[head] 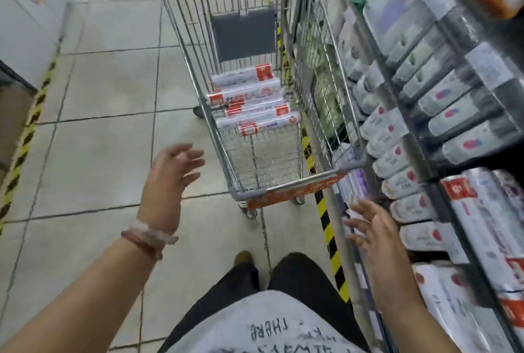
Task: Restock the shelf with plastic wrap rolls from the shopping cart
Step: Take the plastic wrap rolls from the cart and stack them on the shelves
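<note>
Plastic wrap rolls (249, 103) are seen stacked in the shopping cart (295, 191), toward 1 o'clock from the left hand (170, 174), the nearer grip. Long axes run 9 to 3 o'clock. Both grips are spread, nothing held; the right hand (371, 228) hovers beside the shelf (436, 182).

A supermarket aisle: a wire shopping cart (255, 131) stands on the tiled floor (107, 92) beside a long shelf (425, 131) packed with rows of boxed and wrapped goods, and black-and-yellow hazard tape (329, 225) runs along the shelf's foot.
</note>
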